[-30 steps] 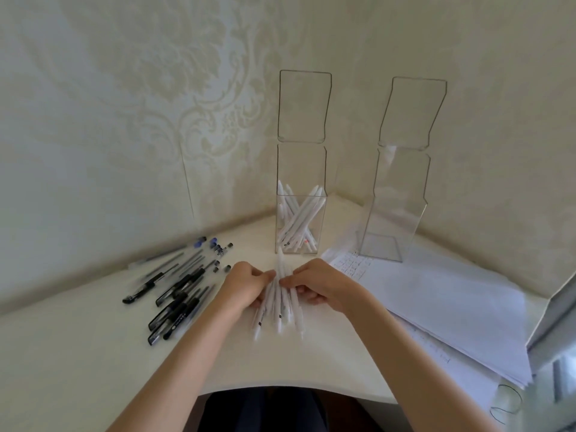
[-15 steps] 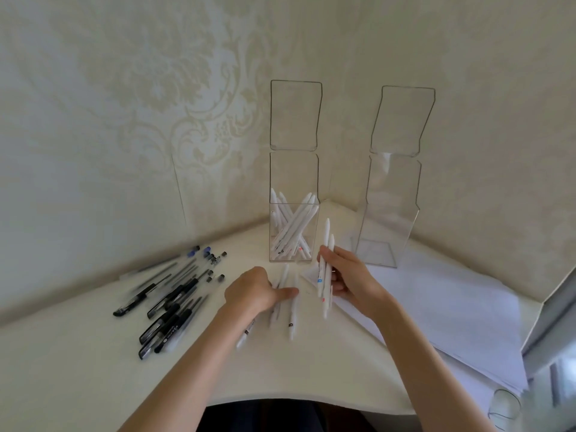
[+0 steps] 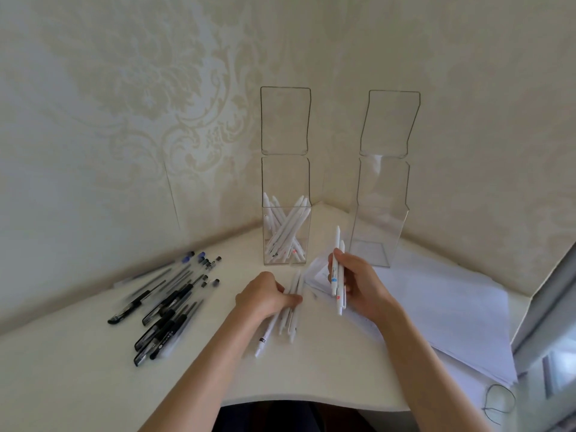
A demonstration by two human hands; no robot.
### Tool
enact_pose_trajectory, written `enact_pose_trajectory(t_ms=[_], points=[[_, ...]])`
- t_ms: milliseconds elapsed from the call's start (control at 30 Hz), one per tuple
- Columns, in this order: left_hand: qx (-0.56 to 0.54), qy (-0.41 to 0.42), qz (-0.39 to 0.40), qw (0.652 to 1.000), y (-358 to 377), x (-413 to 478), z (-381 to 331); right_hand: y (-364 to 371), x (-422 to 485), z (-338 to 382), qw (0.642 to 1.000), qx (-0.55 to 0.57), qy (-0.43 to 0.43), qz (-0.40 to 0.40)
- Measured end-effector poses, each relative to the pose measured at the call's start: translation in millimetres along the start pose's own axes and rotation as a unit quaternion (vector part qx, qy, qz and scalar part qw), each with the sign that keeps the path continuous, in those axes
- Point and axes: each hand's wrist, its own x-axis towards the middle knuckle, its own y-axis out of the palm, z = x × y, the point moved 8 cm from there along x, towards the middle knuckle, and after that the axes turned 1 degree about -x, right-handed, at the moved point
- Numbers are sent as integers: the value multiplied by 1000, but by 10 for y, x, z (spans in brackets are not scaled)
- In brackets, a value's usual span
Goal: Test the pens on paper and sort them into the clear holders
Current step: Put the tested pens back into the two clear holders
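Note:
My right hand (image 3: 363, 286) holds two or three white pens (image 3: 337, 269) upright above the near corner of the paper stack (image 3: 442, 313). My left hand (image 3: 265, 296) is closed over several white pens (image 3: 290, 313) lying on the white desk. Behind them, the left clear holder (image 3: 286, 188) contains several white pens. To its right stands the other clear holder (image 3: 378, 213) with nothing inside. A group of black and clear pens (image 3: 168, 307) lies on the desk to the left.
Patterned walls meet in a corner just behind the holders. The desk's curved front edge (image 3: 311, 397) runs close to my body. A thin wire loop (image 3: 498, 399) lies at the desk's right end, beside a window frame (image 3: 548, 322).
My right hand has lifted a few white pens off the desk pile and holds them upright. My left hand has closed over the pens left on the desk.

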Motion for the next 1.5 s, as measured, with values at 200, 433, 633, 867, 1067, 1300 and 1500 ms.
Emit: enact_pose_trajectory(t_ms=[200, 433, 633, 867, 1067, 1300, 1500], points=[[30, 27, -37, 998, 128, -97, -178, 23, -25, -21, 1000, -17, 4, -9], [-249, 33, 23, 968, -6, -132, -50, 7, -26, -11, 1000, -3, -6, -19], [-495, 72, 46, 865, -415, -154, -89, 71, -67, 170, 997, 3, -67, -42], [-477, 288, -131, 820, -1592, -28, -1044, 293, -37, 1253, 959, -14, -262, -112], [-427, 298, -196, 831, -1791, 342, -1447, 333, 26, 1492, 943, -3, -307, -130], [-249, 252, -80, 932, -1331, 412, -1043, 198, 124, 1347, 940, -45, -306, -141], [-314, 239, -210, 894, -1264, 306, -428, 299, 278, 1689, 911, -112, -352, -184]])
